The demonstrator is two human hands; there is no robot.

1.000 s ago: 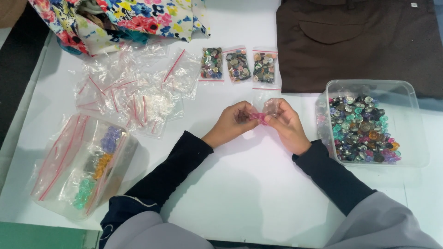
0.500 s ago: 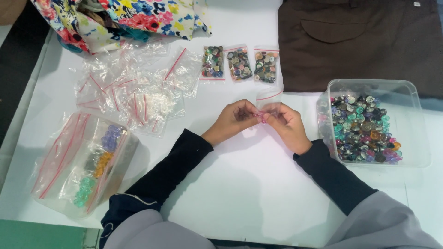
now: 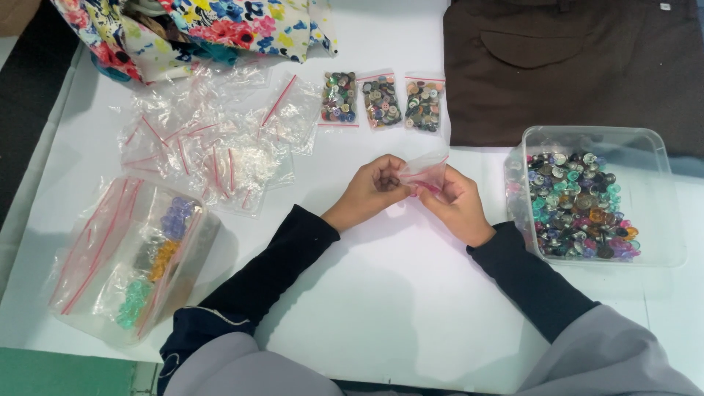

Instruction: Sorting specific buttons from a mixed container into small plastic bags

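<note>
Pinching a small clear bag between them, the left hand and right hand meet over the white table — a tub of buttons just right, three filled bags beyond.

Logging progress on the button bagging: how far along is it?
Done: three filled bags lie in a row at the table's far side. In hand: left hand and right hand both hold one small zip bag. Left: the tub holds many loose buttons, and a pile of empty bags waits.
</note>
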